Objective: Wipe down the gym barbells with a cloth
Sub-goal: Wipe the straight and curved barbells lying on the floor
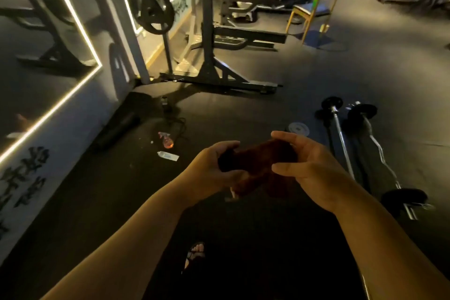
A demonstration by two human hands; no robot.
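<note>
A dark brown cloth (261,165) hangs bunched between both hands at mid-frame, above the black floor. My left hand (214,168) grips its left end with curled fingers. My right hand (309,165) holds the right end between thumb and fingers. Two barbells lie on the floor to the right, apart from my hands: a straight chrome bar (342,140) and a wavy curl bar (379,151), both with black plates at their ends.
A spray bottle (166,140) and a small tube (168,155) lie on the floor to the left. A squat rack (209,31) with a plate stands ahead, next to a mirrored wall (48,56). A chair (311,11) and a person stand farther back. My sandalled foot (194,254) shows below.
</note>
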